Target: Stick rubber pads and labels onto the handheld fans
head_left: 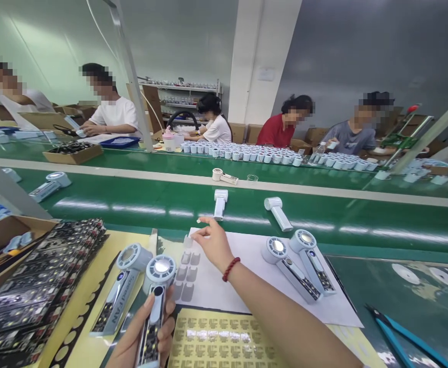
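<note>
My left hand (147, 327) is wrapped around the handle of a light blue handheld fan (161, 268), its round head up and circuit parts showing in the handle. My right hand (214, 243), with a red bracelet at the wrist, reaches over the white paper. Its thumb and a finger come together beside a pale translucent tab; whether they grip it is unclear. A small whitish bit (198, 221) shows at the index fingertip. Below the fingers lie several grey stickers (186, 275). Left of the held fan lies another fan (118, 291) marked "Speed FAN".
Two fans (298, 281) lie on the white paper (239, 291) at right. A yellow sticker sheet (216, 340) is in front, blue-handled pliers (396, 332) at right. Stacked circuit strips (28, 286) fill the left. Fans rest on the green belt (162, 199); co-workers sit beyond.
</note>
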`<state>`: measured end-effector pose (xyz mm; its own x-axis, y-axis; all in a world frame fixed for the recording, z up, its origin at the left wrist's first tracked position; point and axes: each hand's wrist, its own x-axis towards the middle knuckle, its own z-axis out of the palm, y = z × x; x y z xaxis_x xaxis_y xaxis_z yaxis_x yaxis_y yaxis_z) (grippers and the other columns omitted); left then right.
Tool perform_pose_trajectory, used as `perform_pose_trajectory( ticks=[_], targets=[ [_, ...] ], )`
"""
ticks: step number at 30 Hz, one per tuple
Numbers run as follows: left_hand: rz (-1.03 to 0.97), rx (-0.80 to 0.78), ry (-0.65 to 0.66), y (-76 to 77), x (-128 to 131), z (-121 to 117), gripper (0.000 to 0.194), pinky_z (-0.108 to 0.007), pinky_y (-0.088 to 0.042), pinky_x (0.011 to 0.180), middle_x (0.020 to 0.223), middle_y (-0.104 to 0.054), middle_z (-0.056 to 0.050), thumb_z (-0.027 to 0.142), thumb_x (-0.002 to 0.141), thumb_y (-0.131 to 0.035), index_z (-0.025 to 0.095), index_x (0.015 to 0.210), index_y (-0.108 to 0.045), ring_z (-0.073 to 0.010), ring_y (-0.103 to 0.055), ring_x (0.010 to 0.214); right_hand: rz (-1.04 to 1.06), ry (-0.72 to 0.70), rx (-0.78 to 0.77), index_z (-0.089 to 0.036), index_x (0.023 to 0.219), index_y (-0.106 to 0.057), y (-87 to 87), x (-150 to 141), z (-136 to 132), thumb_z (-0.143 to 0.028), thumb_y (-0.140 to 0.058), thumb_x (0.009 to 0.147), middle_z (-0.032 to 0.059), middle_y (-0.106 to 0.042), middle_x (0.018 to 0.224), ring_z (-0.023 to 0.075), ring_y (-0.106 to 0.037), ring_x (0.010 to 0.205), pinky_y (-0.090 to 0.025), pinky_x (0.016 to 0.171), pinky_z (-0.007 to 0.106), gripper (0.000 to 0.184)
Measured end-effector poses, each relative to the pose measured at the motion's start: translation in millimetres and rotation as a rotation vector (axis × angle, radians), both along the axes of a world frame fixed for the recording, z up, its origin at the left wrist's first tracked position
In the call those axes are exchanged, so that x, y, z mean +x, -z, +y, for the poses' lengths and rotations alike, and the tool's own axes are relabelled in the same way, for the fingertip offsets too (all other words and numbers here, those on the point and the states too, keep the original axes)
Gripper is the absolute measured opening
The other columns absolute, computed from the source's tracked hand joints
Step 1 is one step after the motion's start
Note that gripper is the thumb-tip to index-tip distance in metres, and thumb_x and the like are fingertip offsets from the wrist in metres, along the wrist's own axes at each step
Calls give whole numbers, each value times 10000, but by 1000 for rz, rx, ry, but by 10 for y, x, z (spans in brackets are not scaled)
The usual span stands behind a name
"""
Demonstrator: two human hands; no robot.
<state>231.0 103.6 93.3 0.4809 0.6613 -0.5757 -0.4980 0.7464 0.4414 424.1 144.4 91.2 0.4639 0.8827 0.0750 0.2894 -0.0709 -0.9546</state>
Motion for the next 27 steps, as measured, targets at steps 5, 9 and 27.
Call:
perform_pose_trajectory(
  ticks=[5,9,27],
  targets=[
    [27,-163,-106,-214,255,21,173,-152,-544,451,717,-563,-14,147,964,-461,90,958,-624,-62,-558,477,225,-64,80,-210,1291,-480,-302,-80,-754,-282,-710,789,-10,-740,870,206,-723,895,-562,790,346,557],
    [33,-174,-116,-297,497,-43,159,-187,-571,466,712,-599,-43,118,958,-470,78,946,-624,-97,-611,493,511,-82,30,-229,1247,-539,-339,-308,-1333,-257,-806,698,-16,-724,779,290,-654,1175,-559,870,390,610],
    [83,-141,-79,-361,767,-238,168,-184,-548,462,669,-546,-26,127,938,-515,115,784,-582,-89,-575,500,507,-9,12,-244,1168,-620,-352,-424,-1478,-140,-748,679,-48,-733,709,242,-678,1129,-527,978,360,516]
  ],
)
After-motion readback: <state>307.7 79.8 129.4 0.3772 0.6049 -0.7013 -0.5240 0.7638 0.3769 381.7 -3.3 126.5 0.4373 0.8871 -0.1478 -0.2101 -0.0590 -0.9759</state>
